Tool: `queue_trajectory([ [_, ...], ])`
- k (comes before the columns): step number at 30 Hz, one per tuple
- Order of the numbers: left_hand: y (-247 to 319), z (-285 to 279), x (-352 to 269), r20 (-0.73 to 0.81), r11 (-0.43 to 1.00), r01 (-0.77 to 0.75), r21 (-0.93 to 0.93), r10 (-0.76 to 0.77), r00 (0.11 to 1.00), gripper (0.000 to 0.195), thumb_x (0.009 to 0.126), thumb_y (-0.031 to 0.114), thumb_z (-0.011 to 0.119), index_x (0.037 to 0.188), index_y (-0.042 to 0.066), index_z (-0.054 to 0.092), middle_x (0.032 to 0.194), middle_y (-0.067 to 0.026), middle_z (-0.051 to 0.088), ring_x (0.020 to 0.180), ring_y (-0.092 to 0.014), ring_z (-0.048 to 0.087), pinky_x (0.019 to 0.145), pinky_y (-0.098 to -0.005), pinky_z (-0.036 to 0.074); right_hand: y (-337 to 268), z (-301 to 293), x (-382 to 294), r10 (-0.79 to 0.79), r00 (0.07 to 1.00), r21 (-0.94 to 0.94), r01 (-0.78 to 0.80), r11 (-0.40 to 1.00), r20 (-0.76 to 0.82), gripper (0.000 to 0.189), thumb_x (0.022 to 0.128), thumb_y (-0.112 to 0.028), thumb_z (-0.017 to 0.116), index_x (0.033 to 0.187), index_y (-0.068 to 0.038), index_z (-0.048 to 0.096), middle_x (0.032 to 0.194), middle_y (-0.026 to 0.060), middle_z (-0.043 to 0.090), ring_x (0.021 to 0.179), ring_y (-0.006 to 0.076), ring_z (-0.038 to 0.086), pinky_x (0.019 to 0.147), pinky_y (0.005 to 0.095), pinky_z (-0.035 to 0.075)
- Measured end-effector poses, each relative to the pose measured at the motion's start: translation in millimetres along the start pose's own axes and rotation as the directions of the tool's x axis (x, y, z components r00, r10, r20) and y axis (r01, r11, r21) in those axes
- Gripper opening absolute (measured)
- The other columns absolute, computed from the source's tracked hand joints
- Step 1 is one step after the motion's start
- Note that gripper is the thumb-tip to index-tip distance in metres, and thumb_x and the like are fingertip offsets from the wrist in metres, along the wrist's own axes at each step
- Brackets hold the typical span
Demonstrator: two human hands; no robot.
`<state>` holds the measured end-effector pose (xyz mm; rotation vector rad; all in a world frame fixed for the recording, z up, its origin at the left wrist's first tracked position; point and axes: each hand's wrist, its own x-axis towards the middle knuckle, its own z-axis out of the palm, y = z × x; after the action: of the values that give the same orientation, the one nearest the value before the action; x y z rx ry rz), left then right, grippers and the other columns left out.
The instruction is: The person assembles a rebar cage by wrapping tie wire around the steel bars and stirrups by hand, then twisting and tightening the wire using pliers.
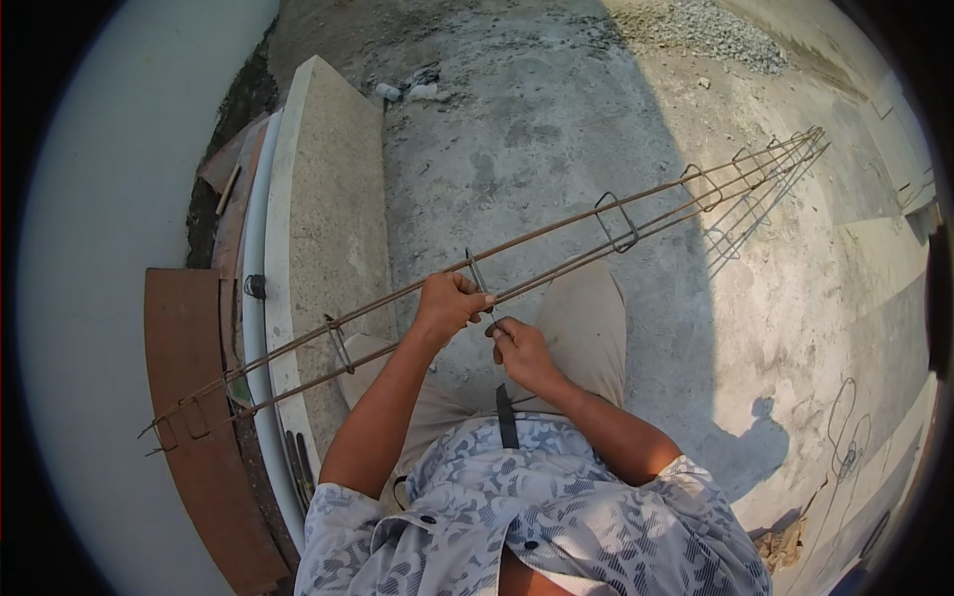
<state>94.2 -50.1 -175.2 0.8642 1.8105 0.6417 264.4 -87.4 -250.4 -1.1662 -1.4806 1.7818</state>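
A long rebar cage of thin rusty bars and square wire stirrups runs slantwise across my lap, from the lower left to the upper right. My left hand grips the cage beside a steel stirrup, its thumb on the lower bar. Just below that bar, my right hand pinches a short, thin tie wire between thumb and fingers. Another stirrup stands farther right on the bars, and one more stirrup is to the left of my hands.
At the left are a low concrete slab, a pale pipe and a brown board. A gravel heap lies at the upper right, and a loose coil of wire on the ground at the lower right.
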Motion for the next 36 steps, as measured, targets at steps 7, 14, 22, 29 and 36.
queue_trajectory([
  [7, -16.4, 18.9, -10.6, -0.208, 0.904, -0.264, 0.337, 0.345, 0.915, 0.017, 0.078, 0.008, 0.083, 0.077, -0.003, 0.070, 0.071, -0.0120, 0.072, 0.061, -0.015, 0.063, 0.056, -0.0333, 0.049, -40.4, -36.7, -6.1, -0.337, 0.941, -0.600, 0.266, 0.755, -0.008, 0.012, 0.094, -0.011, 0.061, 0.094, -0.001, 0.069, 0.082, 0.0169, 0.071, 0.075, 0.0366, 0.069, 0.067, 0.0451, 0.054],
  [14, -31.8, 21.5, -15.4, -0.230, 0.817, -0.438, 0.374, 0.539, 0.810, 0.017, 0.081, 0.009, 0.081, 0.083, -0.002, 0.069, 0.076, -0.0139, 0.073, 0.065, -0.018, 0.066, 0.062, -0.0347, 0.051, -67.0, -60.2, 61.7, -0.542, 0.838, -0.700, 0.422, 0.576, 0.059, 0.010, 0.090, -0.012, 0.067, 0.089, -0.003, 0.069, 0.086, 0.0152, 0.066, 0.084, 0.0341, 0.068, 0.070, 0.0464, 0.054],
  [22, -33.8, 31.0, -24.9, -0.186, 0.730, -0.449, 0.516, 0.607, 0.773, 0.023, 0.079, 0.009, 0.084, 0.090, 0.001, 0.065, 0.085, -0.0157, 0.071, 0.075, -0.030, 0.070, 0.068, -0.0387, 0.055, -59.2, -60.6, 98.8, 0.107, 0.895, -0.698, 0.257, 0.669, 0.433, 0.048, 0.095, -0.039, 0.061, 0.062, -0.005, 0.068, 0.067, 0.0171, 0.069, 0.079, 0.0367, 0.067, 0.090, 0.0524, 0.041],
  [29, -33.3, 29.1, -25.6, -0.211, 0.713, -0.469, 0.522, 0.641, 0.738, 0.023, 0.078, 0.011, 0.084, 0.089, 0.002, 0.066, 0.085, -0.0148, 0.071, 0.074, -0.031, 0.069, 0.068, -0.0399, 0.054, -53.7, -70.0, 26.8, -0.615, 0.775, -0.716, 0.511, 0.476, 0.144, 0.016, 0.088, -0.021, 0.073, 0.091, -0.006, 0.076, 0.084, 0.0096, 0.064, 0.088, 0.0308, 0.061, 0.093, 0.0474, 0.042],
  [36, -42.2, 27.0, -21.3, -0.204, 0.669, -0.563, 0.485, 0.712, 0.671, 0.019, 0.079, 0.006, 0.083, 0.087, 0.003, 0.066, 0.085, -0.0122, 0.070, 0.071, -0.029, 0.067, 0.065, -0.0366, 0.054, -31.7, -41.9, -0.2, -0.608, 0.777, -0.889, 0.383, 0.250, 0.163, 0.030, 0.088, -0.021, 0.073, 0.114, -0.008, 0.067, 0.096, 0.0119, 0.062, 0.096, 0.0307, 0.060, 0.093, 0.0474, 0.043],
])
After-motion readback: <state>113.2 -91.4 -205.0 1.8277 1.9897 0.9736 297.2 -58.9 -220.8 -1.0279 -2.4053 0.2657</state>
